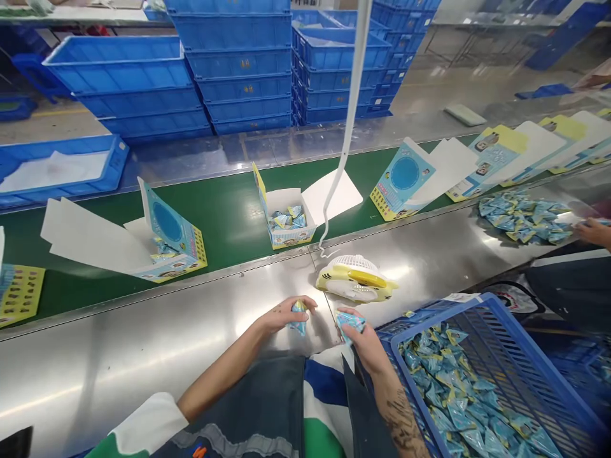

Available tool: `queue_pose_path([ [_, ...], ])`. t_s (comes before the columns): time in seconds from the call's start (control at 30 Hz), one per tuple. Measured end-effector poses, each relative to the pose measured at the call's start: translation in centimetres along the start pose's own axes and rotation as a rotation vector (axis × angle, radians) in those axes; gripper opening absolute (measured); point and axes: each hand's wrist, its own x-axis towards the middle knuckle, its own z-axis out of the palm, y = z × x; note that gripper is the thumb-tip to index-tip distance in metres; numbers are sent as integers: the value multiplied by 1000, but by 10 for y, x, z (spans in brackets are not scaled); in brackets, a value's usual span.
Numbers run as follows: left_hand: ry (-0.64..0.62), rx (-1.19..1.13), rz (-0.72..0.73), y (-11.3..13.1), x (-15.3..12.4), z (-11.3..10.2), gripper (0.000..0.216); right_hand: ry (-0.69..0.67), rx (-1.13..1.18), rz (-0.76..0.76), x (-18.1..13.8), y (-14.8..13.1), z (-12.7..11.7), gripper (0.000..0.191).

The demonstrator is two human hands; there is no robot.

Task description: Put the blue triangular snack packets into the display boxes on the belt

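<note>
Head camera looks down on a person at a steel counter beside a green belt, and both hands are busy just ahead of the lap. Left hand point(286, 313) is curled around a small blue sachet point(299, 318), fingers closed over its top; right hand point(361, 340) is closed on a second blue sachet point(350, 320), which pokes out from the fingertips toward the left hand. Those two hands sit near one another, not touching, with bare steel between them. Straight ahead of that gap, across the counter and on the belt, stands an open carton point(286, 219) with its flap laid back on the far right side and a few sachets already inside; it lies slightly nearer the left hand's line than the right's, and its mouth faces up. Just beyond the right hand lies a small yellow and white fan point(356, 280) flat on the counter, between that hand and the belt, with a white cord running up from it. Close by the right forearm sits a blue basket point(520, 356) heaped with more sachets. Farther right, another person's hand point(592, 230) rests by a loose pile of sachets point(525, 217).
</note>
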Motion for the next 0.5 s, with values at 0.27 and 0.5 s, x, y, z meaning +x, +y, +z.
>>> queue_pose_path([
  [0.27,106,-13,-52,-17,13,-1,57,100,-171,38,14,14,-15,65],
  [0.5,108,-130,-104,-46,17,3,55,-62,-68,27,24,30,-22,75],
])
